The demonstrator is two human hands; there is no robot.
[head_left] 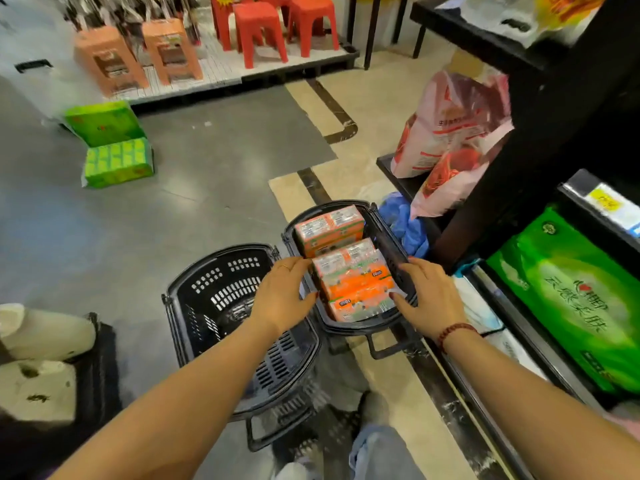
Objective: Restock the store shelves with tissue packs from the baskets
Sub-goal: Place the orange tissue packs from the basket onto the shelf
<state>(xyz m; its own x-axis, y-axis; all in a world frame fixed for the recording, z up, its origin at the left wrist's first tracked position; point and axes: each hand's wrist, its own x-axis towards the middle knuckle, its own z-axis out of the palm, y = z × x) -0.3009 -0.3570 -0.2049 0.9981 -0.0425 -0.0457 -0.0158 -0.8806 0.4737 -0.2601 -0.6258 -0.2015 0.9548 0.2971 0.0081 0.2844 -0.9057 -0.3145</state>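
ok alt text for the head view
The left hand and right hand flank the nearer orange tissue pack in a black basket on the floor. An empty basket sits to its left; a green pack lies on the shelf at right.

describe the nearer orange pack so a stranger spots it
Beside the black shelf stand two baskets: the left basket is empty, the right basket holds two orange packs. Yours is the near pack, between the left hand and right hand; the far pack lies beyond.

You're in a shop aisle.
Black shelving point(554, 109) with a yellow price tag point(604, 202), red plastic stools point(263, 29) out on display, shopping baskets point(221, 289) on the floor by you.
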